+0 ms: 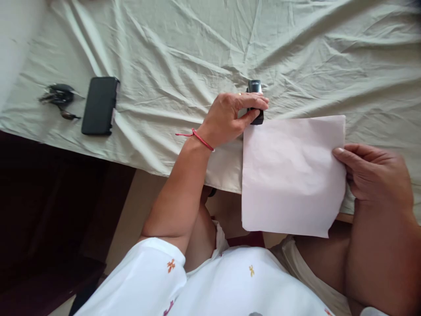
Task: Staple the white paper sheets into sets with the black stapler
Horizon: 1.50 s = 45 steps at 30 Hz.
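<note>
My left hand (232,114) is closed around a small black stapler (255,86), thumb on the near side and fingers across its top. The stapler's near end meets the top left corner of the white paper sheets (289,175); whether the corner lies inside its jaws cannot be made out. At the paper's right edge, my right hand (375,169) pinches the sheets, thumb on top and fingers underneath. The paper reaches over the near edge of the bed or table, its lower part above my lap.
A pale green wrinkled cloth (171,79) covers the surface. Toward the left lie a black phone (100,105) and a bunch of keys (61,96). The surface's near edge runs just in front of my lap, with dark furniture (42,197) below at the left.
</note>
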Available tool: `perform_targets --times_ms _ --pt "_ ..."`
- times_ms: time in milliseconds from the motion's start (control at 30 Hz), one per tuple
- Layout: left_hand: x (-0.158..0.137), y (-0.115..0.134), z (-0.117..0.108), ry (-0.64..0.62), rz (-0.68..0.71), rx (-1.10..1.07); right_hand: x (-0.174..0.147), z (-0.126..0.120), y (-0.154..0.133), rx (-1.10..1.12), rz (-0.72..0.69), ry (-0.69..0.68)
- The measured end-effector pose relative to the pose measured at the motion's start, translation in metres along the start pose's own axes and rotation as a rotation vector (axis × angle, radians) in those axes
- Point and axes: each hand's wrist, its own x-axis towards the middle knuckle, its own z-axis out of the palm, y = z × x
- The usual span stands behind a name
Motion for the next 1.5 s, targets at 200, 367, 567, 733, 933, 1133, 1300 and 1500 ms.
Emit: perform_targets --times_ms 200,367,567,733,933,1133,1300,1500 --pt "0.001 0.000 -0.002 -0.015 -0.046 -0.043 0.001 -0.004 0.000 -0.003 0.000 0.019" --pt "0.001 0.001 -0.001 0.002 -0.076 -0.071 -0.002 -0.004 -0.008 -0.006 0.036 0.036" --pt "-0.004 -0.013 0.005 0.003 -0.014 -0.074 -0.002 -0.007 -0.008 -0.014 0.044 0.005" --pt "-0.010 -0.027 0.012 0.028 0.124 -0.050 0.001 -0.009 -0.007 -0.019 0.055 -0.025" --pt "-0.009 -0.026 0.012 0.041 0.093 -0.112 0.004 -0.007 -0.008 -0.023 0.022 -0.024" --pt "-0.004 -0.011 0.006 0.052 -0.074 -0.162 0.006 -0.019 -0.015 -0.042 0.058 0.013" --pt "-0.007 0.002 0.015 0.170 -0.107 -0.117 0.002 -0.024 -0.021 -0.009 0.075 0.016" --pt "-0.030 0.009 0.026 0.475 -0.349 -0.158 -0.002 -0.002 -0.009 0.179 -0.080 -0.008"
